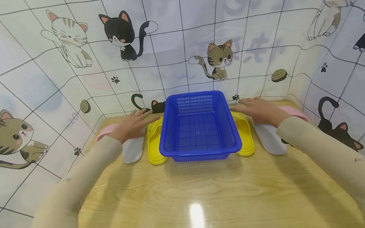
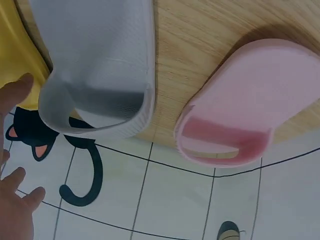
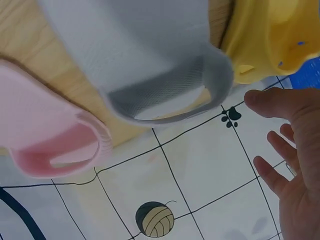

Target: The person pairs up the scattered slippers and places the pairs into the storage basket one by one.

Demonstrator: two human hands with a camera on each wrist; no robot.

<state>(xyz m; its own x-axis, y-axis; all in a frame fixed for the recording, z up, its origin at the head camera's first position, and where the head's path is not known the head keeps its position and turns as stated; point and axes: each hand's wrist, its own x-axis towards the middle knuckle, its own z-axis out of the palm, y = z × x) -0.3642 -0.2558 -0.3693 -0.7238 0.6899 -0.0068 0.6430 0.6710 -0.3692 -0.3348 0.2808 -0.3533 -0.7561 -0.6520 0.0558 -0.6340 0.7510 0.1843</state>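
Note:
A blue plastic basket (image 1: 200, 152) stands at the back of the table, between two yellow slippers. My left hand (image 1: 131, 125) hovers with spread fingers over the left grey slipper (image 1: 133, 150), near the left yellow slipper (image 1: 155, 147). To its outer side lies the left pink slipper (image 2: 260, 85), partly hidden in the head view. On the other side, my right hand (image 1: 260, 111) is held out, fingers extended, above the right yellow slipper (image 1: 245, 135) and right grey slipper (image 1: 271, 141). The right pink slipper (image 3: 45, 120) lies outermost, partly behind that arm. Neither hand holds anything.
The light wood table (image 1: 161, 200) reaches toward me in front of the slippers. A white wall covering (image 1: 174, 73) with cat drawings and grid lines rises right behind the basket and along both sides.

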